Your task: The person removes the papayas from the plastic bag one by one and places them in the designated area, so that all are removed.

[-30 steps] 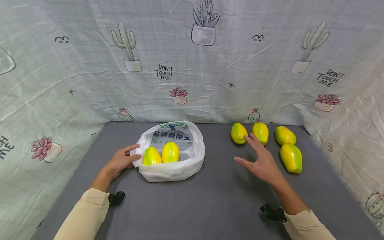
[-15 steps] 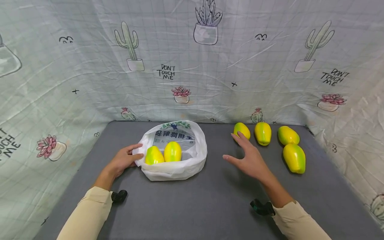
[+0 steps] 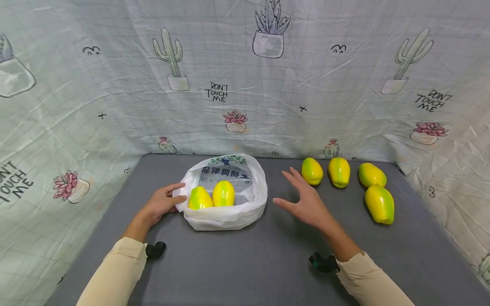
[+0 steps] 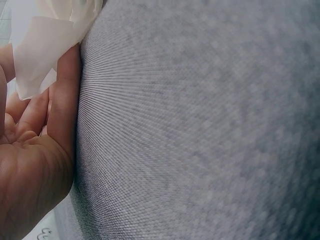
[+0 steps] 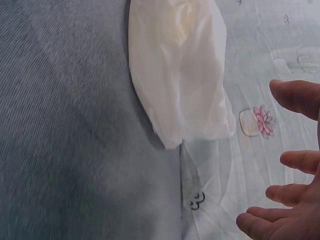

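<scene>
In the head view a white plastic bag (image 3: pixel 226 217) lies on the grey table with its mouth spread wide. Two glossy yellow-green papayas, a left one (image 3: pixel 200 198) and a right one (image 3: pixel 223 194), rest inside. My left hand (image 3: pixel 162 203) pinches the left rim of the bag between thumb and fingers; the left wrist view shows the white plastic (image 4: pixel 42 50) there. Between the bag and the loose fruit, my right hand (image 3: pixel 308 204) hovers above the table, fingers spread, holding nothing. From the right wrist view, the bag's side (image 5: pixel 175 75) stands beyond those fingers.
Several more papayas lie at the back right: one (image 3: pixel 311 171) nearest my right hand, another (image 3: pixel 339 172) beside it, and a touching pair (image 3: pixel 372 175) farther right. A cactus-print cloth (image 3: pixel 191 119) rises behind the table (image 3: pixel 237 267) and along its sides.
My right hand has moved left, away from the loose papayas and toward the bag, still spread. My left hand keeps its hold on the rim. The head view has shifted slightly.
</scene>
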### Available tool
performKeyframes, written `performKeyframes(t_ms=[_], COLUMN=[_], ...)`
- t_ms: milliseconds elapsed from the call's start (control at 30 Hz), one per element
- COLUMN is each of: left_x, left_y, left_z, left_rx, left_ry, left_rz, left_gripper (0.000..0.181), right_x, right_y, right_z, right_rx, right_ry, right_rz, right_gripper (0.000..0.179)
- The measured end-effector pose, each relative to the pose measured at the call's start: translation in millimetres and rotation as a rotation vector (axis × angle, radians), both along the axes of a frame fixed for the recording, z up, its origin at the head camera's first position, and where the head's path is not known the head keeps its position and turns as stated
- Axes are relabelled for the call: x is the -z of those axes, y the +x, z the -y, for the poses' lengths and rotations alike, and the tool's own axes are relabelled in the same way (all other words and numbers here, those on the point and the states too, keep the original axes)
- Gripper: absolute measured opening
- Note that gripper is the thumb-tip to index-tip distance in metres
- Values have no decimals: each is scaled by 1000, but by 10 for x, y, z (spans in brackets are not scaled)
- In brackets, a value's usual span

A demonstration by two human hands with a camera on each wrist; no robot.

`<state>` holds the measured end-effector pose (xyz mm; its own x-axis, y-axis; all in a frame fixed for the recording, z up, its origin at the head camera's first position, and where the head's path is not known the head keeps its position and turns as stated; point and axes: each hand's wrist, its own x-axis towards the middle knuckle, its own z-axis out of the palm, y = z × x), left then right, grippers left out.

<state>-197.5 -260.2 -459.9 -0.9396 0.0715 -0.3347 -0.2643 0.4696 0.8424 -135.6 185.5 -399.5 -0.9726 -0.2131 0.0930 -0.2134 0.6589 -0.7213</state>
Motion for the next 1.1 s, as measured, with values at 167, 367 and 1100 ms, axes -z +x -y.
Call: performKeyframes(t_ms=[167,367,1100], left_x=[20,-3,26], left_y=[-14,-20,-2], left_z=[1,1,20], left_rx=[-5,-9,0], left_ry=[3,21,84], left_rz=[6,9,-25], left_gripper=[70,69,67], right_x=[13,15,1], right_y=[-29,-59,-112], right_z=[117,287,856], right_rx=[-19,-37,-109], right_ry=[-9,2,-36], right_rz=[-8,-10,8], right_gripper=[85,81,77])
